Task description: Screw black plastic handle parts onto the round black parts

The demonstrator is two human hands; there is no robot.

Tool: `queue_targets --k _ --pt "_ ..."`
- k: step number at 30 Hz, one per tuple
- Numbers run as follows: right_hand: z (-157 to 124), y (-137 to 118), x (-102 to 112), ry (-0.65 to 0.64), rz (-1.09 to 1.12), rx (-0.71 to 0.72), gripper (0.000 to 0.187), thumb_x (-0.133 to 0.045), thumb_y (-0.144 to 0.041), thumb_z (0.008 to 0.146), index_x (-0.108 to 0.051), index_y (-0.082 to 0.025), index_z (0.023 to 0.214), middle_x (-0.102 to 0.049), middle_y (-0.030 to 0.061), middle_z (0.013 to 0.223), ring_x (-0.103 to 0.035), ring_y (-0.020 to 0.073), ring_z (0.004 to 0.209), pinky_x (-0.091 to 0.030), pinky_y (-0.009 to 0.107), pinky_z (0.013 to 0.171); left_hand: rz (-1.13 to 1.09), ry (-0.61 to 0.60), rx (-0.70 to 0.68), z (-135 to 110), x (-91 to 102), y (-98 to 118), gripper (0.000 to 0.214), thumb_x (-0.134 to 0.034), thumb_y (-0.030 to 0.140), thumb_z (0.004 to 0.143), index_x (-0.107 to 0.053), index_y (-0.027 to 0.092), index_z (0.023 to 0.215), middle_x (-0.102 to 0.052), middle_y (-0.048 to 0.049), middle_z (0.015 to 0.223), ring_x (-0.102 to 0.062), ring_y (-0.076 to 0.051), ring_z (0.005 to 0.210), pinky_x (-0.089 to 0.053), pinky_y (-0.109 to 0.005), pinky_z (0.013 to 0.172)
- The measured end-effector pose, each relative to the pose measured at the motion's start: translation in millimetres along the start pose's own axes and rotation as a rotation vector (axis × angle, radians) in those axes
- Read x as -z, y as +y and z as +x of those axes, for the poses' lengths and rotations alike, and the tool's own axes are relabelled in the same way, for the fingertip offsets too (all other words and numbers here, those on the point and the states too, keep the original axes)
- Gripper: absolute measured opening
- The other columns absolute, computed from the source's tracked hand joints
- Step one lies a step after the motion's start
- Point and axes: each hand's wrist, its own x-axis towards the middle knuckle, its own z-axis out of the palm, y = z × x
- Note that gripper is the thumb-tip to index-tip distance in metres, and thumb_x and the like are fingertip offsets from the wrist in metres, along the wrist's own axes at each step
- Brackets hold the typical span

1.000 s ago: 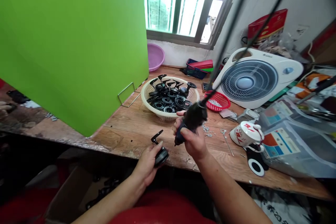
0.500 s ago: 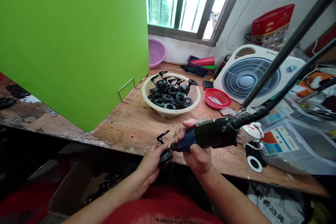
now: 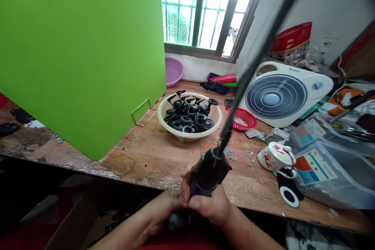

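The fingers of the right hand (image 3: 216, 205) were wrapped around a black electric screwdriver (image 3: 209, 172), held over the front edge of the wooden desk (image 3: 164, 160). Close beside it was the left hand (image 3: 162, 208); whether its fingers grasped the dark, blurred object (image 3: 175, 220) below could not be told. Farther back, a cream plastic basket (image 3: 187, 136) held black round parts (image 3: 186, 119), left of a red basket (image 3: 249, 119) with small pale pieces (image 3: 239, 121).
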Motion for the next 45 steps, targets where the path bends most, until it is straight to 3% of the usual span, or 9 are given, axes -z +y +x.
queue_targets --k 4,8,13,20,27,32,37,41,45 --pt "2 -5 41 -0.172 -0.068 -0.093 0.072 -0.065 -0.068 0.066 -0.053 -0.020 0.118 -0.063 0.0113 0.102 -0.061 0.0276 0.091 -0.050 0.040 0.076 0.549 0.029 0.011 -26 47.0 8 0.018 -0.067 0.032 0.064 -0.056 0.018 0.069 -0.059 0.0002 0.067 -0.054 -0.016 0.068 -0.041 -0.024 0.062" --pt "-5 8 126 0.354 -0.860 -0.010 0.040 -0.058 -0.051 0.082 -0.060 -0.020 0.107 -0.062 0.0099 0.099 -0.059 0.0252 0.092 -0.047 0.041 0.081 1.150 0.342 0.077 -61 110.5 25 0.017 -0.059 0.022 0.061 -0.060 0.019 0.078 -0.065 -0.0034 0.081 -0.058 -0.023 0.078 -0.040 -0.030 0.069" --pt "-28 42 201 0.537 -1.532 -0.045 0.024 -0.053 -0.037 0.087 -0.064 -0.019 0.097 -0.058 0.0097 0.095 -0.053 0.0262 0.094 -0.043 0.041 0.084 1.379 0.508 -0.078 -67 130.7 75 0.020 -0.057 0.035 0.072 -0.059 0.020 0.085 -0.066 -0.0054 0.086 -0.060 -0.025 0.081 -0.040 -0.031 0.071" --pt "-33 55 208 0.509 -1.657 0.025 0.018 -0.047 -0.030 0.092 -0.061 -0.020 0.088 -0.059 0.0068 0.088 -0.052 0.0241 0.089 -0.041 0.036 0.078 1.465 0.773 -0.748 39 98.4 194 0.035 -0.054 0.041 0.084 -0.053 0.017 0.109 -0.061 -0.0111 0.109 -0.056 -0.026 0.098 -0.045 -0.034 0.079" --pt "-30 53 207 0.552 -1.726 -0.006 0.011 -0.051 -0.025 0.089 -0.058 -0.020 0.082 -0.059 0.0060 0.083 -0.050 0.0235 0.083 -0.038 0.034 0.074 1.448 0.935 -0.774 153 104.0 260 0.023 -0.060 0.032 0.082 -0.058 0.011 0.091 -0.062 -0.0159 0.099 -0.056 -0.029 0.099 -0.043 -0.041 0.083" --pt "-30 52 204 0.596 -1.803 -0.064 0.013 -0.048 -0.023 0.090 -0.055 -0.019 0.080 -0.058 0.0061 0.083 -0.049 0.0230 0.084 -0.035 0.033 0.075 1.438 1.004 -0.822 153 99.2 262 0.021 -0.052 0.031 0.089 -0.056 0.011 0.081 -0.060 -0.0079 0.089 -0.056 -0.021 0.089 -0.042 -0.033 0.075" --pt "-30 51 201 0.623 -1.873 -0.074 0.014 -0.048 -0.026 0.090 -0.054 -0.018 0.082 -0.057 0.0071 0.085 -0.048 0.0234 0.087 -0.033 0.034 0.077 1.558 1.156 -1.135 94 84.5 247 0.028 -0.041 0.031 0.093 -0.057 0.008 0.090 -0.059 -0.0071 0.091 -0.052 -0.018 0.090 -0.040 -0.029 0.072" --pt "-31 48 199 0.633 -1.914 -0.059 0.016 -0.046 -0.027 0.091 -0.055 -0.018 0.082 -0.057 0.0094 0.092 -0.046 0.0257 0.093 -0.033 0.036 0.081 1.703 1.145 -1.310 36 71.3 196 0.015 -0.049 0.026 0.088 -0.057 0.014 0.082 -0.062 -0.0077 0.091 -0.052 -0.018 0.084 -0.041 -0.030 0.070" --pt "-31 40 190 0.572 -1.847 -0.014 0.017 -0.046 -0.029 0.091 -0.056 -0.017 0.085 -0.057 0.0107 0.095 -0.046 0.0261 0.094 -0.034 0.037 0.083 1.770 0.879 -1.316 10 58.5 117 0.008 -0.054 0.018 0.084 -0.053 0.018 0.075 -0.064 -0.0076 0.091 -0.054 -0.019 0.080 -0.045 -0.031 0.071"
